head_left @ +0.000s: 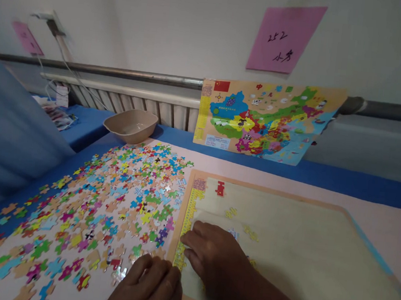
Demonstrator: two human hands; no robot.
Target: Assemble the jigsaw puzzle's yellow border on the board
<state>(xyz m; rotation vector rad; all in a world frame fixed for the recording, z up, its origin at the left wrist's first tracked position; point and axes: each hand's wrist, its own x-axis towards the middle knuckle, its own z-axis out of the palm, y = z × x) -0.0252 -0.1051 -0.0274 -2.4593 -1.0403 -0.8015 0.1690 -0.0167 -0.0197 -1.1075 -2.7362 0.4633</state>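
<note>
A large puzzle board (pixel 290 255) lies on the table in front of me, mostly bare, with a yellow strip of fitted pieces (pixel 190 211) along its left border and a few placed pieces (pixel 220 188). My right hand (pixel 215 259) lies on the board's lower left part, fingers stretched flat against the border strip. My left hand (pixel 152 286) rests just left of the board at the table's near edge. Its fingers are curled under, knuckles up, and anything inside them is hidden. Several loose colourful puzzle pieces (pixel 109 202) are spread over the table to the left.
A finished colourful map picture (pixel 264 121) leans against the radiator (pixel 137 100) at the back. A beige bowl (pixel 131 124) stands behind the loose pieces. A pink paper note (pixel 286 37) hangs on the wall. A blue cushion (pixel 3 148) fills the left side.
</note>
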